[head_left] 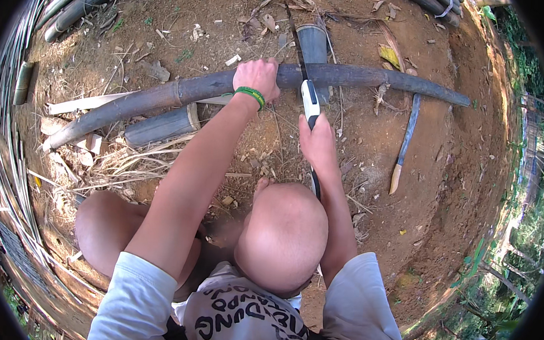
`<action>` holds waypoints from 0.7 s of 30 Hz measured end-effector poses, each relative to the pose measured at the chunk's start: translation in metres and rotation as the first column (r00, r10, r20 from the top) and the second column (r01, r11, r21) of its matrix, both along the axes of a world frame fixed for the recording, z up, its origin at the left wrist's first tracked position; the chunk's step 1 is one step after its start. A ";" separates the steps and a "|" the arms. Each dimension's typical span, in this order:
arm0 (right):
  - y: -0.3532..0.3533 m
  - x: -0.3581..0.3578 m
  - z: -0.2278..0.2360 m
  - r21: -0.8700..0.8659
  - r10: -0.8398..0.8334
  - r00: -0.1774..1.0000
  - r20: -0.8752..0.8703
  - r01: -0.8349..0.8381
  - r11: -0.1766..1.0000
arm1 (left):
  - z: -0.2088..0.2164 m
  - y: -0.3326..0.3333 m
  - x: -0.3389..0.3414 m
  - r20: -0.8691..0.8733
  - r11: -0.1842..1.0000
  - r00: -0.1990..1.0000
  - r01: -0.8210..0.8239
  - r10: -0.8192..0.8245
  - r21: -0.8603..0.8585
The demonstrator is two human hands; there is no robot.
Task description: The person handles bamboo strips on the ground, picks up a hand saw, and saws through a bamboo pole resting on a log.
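Beside your left hand [255, 80], closed over the pole [346, 75], you'd best stroke the saw [301, 56] straight and lightly, your right hand [319, 140] wrapped round its handle [311, 97].

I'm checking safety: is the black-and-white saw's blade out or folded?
Out: the long dark blade extends from its white handle across the curved grey bamboo pole.

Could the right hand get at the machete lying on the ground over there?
Likely yes, though the right hand is busy holding the handsaw. Once freed, nothing visible blocks its way to the machete, whose wooden handle points back toward the person.
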State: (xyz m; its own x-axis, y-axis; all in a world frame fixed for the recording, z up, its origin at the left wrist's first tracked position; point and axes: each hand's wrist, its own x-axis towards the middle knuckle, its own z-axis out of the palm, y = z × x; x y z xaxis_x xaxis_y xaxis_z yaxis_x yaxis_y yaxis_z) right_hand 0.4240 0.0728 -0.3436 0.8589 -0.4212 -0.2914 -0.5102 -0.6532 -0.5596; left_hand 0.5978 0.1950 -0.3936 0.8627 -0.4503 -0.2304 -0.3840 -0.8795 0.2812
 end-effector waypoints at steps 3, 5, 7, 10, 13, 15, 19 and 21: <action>0.008 -0.040 0.014 0.039 -0.020 0.996 -0.082 0.023 0.999 | -0.010 0.017 0.000 0.043 0.999 0.999 -0.004 0.006 -0.044; 0.014 -0.103 0.037 0.088 -0.068 0.987 -0.147 0.082 0.993 | -0.010 0.018 0.000 0.061 1.000 0.998 -0.022 0.023 -0.017; 0.017 -0.139 0.065 0.107 -0.138 0.966 -0.217 0.164 0.981 | -0.005 0.004 -0.008 0.040 1.000 0.999 0.009 -0.008 -0.020; 0.020 -0.130 0.062 0.141 -0.108 0.977 -0.182 0.135 0.981 | -0.007 0.014 -0.001 0.005 1.000 1.000 -0.007 0.007 0.005; 0.008 -0.055 0.007 0.053 -0.063 0.997 -0.050 0.065 0.996 | -0.023 0.012 -0.015 0.228 0.997 0.974 0.005 0.012 -0.077; -0.006 -0.004 -0.026 0.024 -0.040 0.993 0.109 0.037 0.999 | -0.009 0.000 -0.011 0.093 0.999 0.996 0.016 -0.011 -0.051; 0.006 -0.010 0.001 0.059 -0.002 0.997 -0.071 0.006 0.998 | -0.007 0.013 -0.003 -0.023 1.000 1.000 -0.009 0.009 -0.005; 0.006 -0.080 0.017 0.074 -0.065 0.994 -0.092 0.072 0.995 | -0.004 0.015 0.006 0.022 0.999 1.000 -0.021 0.022 -0.024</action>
State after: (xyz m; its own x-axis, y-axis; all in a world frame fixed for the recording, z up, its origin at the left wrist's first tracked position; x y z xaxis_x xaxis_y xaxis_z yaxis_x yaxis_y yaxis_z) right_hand 0.3439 0.0793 -0.3267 0.7979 -0.4515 -0.3993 -0.6023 -0.5714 -0.5575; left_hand 0.6040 0.2096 -0.3978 0.8771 -0.4365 -0.2001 -0.3714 -0.8808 0.2936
